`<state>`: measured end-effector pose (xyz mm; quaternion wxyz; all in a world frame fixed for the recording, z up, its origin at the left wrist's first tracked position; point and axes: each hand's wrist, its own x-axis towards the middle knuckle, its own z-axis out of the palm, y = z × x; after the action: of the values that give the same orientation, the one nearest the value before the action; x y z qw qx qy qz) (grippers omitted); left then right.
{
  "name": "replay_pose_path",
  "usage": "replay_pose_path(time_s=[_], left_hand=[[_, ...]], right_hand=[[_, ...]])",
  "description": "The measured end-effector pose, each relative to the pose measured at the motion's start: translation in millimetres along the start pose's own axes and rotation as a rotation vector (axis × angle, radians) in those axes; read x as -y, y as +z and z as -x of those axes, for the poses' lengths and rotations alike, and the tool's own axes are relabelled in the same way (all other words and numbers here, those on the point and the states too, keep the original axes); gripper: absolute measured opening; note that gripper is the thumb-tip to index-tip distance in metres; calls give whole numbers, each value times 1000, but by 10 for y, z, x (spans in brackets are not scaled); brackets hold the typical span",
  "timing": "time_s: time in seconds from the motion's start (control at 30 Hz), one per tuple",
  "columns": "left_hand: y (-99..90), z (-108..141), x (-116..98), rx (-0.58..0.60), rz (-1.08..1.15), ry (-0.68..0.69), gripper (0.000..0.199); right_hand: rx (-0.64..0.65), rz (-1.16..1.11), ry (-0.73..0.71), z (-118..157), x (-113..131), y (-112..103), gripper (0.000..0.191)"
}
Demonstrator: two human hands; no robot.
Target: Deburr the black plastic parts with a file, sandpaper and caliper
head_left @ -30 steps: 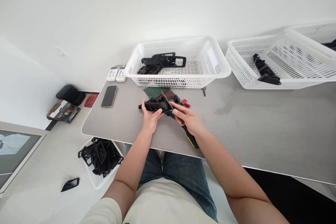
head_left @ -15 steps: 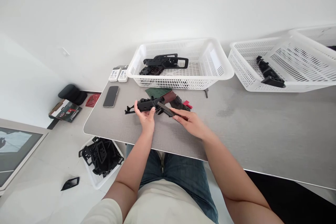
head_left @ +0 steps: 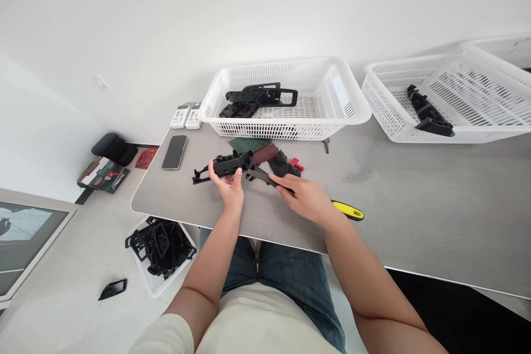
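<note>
My left hand (head_left: 229, 187) grips a black plastic part (head_left: 224, 166) above the table, fingers and thumb around its near side. My right hand (head_left: 302, 194) is closed on a file (head_left: 262, 176) with a flat grey blade. The blade's tip lies at the right end of the black part; whether they touch I cannot tell. The file's yellow and black handle (head_left: 348, 210) shows beyond my right wrist. Behind the part lie a green sheet (head_left: 249, 145), a dark red sheet (head_left: 266, 153), a crumpled black item (head_left: 284, 166) and a small red piece (head_left: 296, 164).
A white basket (head_left: 290, 130) holding black parts stands at the back; another (head_left: 398, 135) is to its right. A phone (head_left: 174, 152) and two white boxes (head_left: 186, 116) sit at the left. A bin of black parts (head_left: 155, 287) stands on the floor.
The black part has shifted slightly left and tilted. The file has turned a little, its tip is lower, and its yellow handle now shows.
</note>
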<state>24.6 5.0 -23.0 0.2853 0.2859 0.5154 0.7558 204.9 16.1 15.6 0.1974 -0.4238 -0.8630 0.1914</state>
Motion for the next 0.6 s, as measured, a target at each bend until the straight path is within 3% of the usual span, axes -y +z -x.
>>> replay_pose_path(time_s=[0.17,0.33,0.47,0.6], left_hand=[[6,7,-7,20,-4,-9,108],[1,-4,-25,1,21,-31,110],[-15,-39,-52,12,125,-124,106],[-20,-54,-63,150,180,-245,85]], right_hand=[[-68,-65,-23,-22,23,17,43],[-17,-160,29,-31,1,36,40],[-12,-616,204,-68,-42,34,45],[-8,-1107,343,-127,0,55,60]])
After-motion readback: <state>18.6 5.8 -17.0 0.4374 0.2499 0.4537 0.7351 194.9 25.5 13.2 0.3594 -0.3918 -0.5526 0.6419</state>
